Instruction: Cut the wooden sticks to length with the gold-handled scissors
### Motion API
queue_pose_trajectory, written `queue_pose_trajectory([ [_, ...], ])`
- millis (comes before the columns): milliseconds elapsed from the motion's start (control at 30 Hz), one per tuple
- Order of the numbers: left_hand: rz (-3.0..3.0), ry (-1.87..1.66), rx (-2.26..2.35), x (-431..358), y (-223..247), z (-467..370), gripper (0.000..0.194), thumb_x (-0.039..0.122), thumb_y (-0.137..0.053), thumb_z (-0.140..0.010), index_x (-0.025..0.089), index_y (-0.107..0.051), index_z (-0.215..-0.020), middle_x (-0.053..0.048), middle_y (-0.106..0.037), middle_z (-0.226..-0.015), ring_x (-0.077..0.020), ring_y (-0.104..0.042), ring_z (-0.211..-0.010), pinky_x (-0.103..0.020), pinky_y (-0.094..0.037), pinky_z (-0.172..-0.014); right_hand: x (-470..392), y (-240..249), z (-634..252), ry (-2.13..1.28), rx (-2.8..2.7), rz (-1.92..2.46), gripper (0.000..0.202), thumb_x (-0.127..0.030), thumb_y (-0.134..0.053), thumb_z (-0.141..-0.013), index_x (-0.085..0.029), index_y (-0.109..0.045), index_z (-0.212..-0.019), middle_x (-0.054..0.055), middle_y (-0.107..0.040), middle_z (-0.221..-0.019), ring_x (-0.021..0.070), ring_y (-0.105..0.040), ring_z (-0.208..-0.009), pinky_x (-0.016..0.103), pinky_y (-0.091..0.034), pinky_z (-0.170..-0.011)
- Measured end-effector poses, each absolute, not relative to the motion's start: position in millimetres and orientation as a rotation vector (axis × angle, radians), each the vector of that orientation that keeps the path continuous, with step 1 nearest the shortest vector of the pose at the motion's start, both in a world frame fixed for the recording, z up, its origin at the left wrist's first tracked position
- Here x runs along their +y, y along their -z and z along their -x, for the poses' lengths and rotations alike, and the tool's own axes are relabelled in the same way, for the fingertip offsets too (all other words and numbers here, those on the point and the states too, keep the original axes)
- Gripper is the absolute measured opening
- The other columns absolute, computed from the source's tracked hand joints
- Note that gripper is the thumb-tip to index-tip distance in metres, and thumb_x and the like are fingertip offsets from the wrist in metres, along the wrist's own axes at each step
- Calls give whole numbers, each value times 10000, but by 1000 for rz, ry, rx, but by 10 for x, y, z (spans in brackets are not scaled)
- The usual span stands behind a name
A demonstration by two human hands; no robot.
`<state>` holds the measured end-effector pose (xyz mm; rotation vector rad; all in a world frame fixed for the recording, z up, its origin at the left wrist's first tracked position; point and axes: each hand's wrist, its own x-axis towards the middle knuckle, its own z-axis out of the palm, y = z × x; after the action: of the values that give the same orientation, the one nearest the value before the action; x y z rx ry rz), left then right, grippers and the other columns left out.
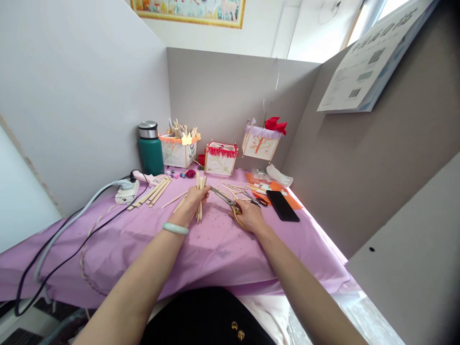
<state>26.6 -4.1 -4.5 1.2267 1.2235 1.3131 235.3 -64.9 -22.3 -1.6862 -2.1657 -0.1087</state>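
Note:
My left hand (pixel 197 197) is closed around a small bundle of pale wooden sticks (pixel 199 212), held roughly upright over the purple cloth. In my right hand (pixel 249 214) are scissors with gold handles (pixel 237 218). Their metal blades (pixel 222 195) point left, and the tips reach the fingertips of my left hand. Whether the blades touch a stick there is too small to tell. Loose thin sticks (pixel 233 189) lie on the cloth behind the scissors. Left of my left hand rests a group of flat wooden strips (pixel 158 192).
Three decorated paper boxes stand at the back: orange-trimmed (pixel 176 153), red-fringed (pixel 220 163) and purple-trimmed (pixel 260 143). A green bottle (pixel 151 154) and a power strip (pixel 127 192) with cables are on the left. A black phone (pixel 282 206), black-handled scissors (pixel 260 201) and orange sheets (pixel 293 200) lie right.

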Motion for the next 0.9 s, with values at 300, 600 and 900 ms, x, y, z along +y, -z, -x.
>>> queue_pose_trajectory([
  [300,-1190,-1313,1250,-32,43,-239,319,300,-692,-742,181,-500,-517,29,-393,-356,-67,-308,-307,-235,-206,-355,-662,210,-2354,91,-2165,1688,265,-453,-577,-888,-260,-651,-1054,12,-727,-995,181,-645,-908,245,-375,-707],
  [600,-1232,-1282,1340,-16,40,-235,363,369,-691,-743,197,-486,-497,14,-408,-352,-83,-338,-318,-238,-233,-347,-633,258,-2367,161,-2145,1695,285,-430,-529,-912,-276,-635,-1127,21,-726,-1038,193,-647,-939,255,-391,-731],
  [900,-1213,-1320,1348,42,98,-241,352,371,-709,-712,197,-493,-495,11,-417,-357,-86,-339,-308,-241,-232,-345,-628,272,-2339,188,-2088,1773,289,-388,-485,-927,-283,-632,-1152,40,-715,-1072,205,-645,-955,273,-414,-767],
])
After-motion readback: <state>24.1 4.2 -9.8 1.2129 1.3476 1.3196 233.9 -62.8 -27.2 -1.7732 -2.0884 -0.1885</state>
